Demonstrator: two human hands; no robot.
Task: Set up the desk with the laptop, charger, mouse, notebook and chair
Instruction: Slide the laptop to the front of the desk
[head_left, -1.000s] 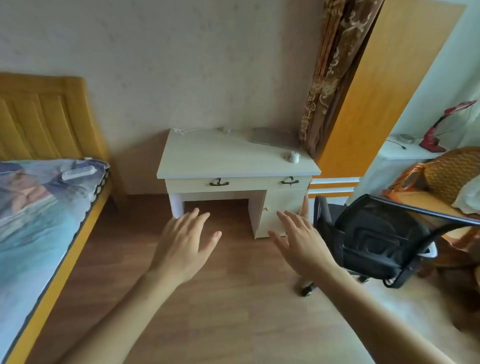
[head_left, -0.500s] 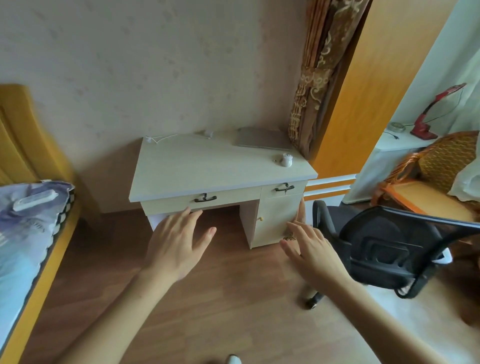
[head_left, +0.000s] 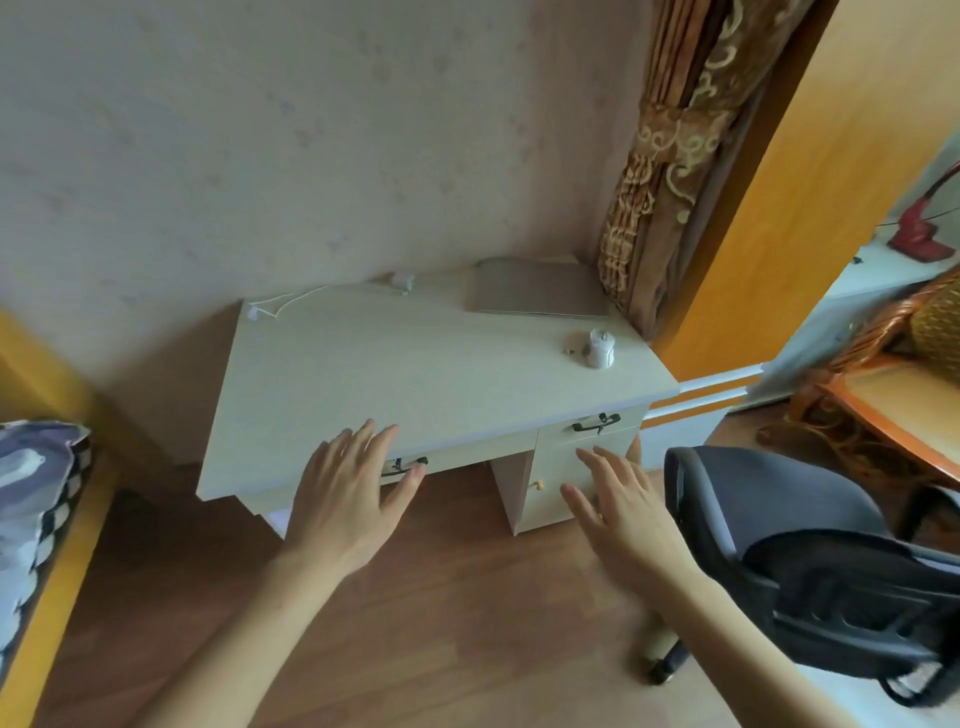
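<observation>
A pale desk stands against the wall. A closed grey laptop lies at its back right corner. A white charger with a thin cable sits at the back edge, and a white mouse rests near the right edge. A black office chair stands to the right of the desk, turned away from it. My left hand hovers open over the desk's front edge and left drawer handle. My right hand is open in front of the cabinet door, beside the chair. No notebook is in view.
A bed with a patterned cover and yellow frame lies at the left. A brown curtain and an orange panel stand right of the desk. A wicker chair and a red lamp are at the far right. Wooden floor lies below.
The view has moved closer to the desk and tilted down. Both open hands have advanced toward the desk's front; the left now overlaps the drawer handle.
</observation>
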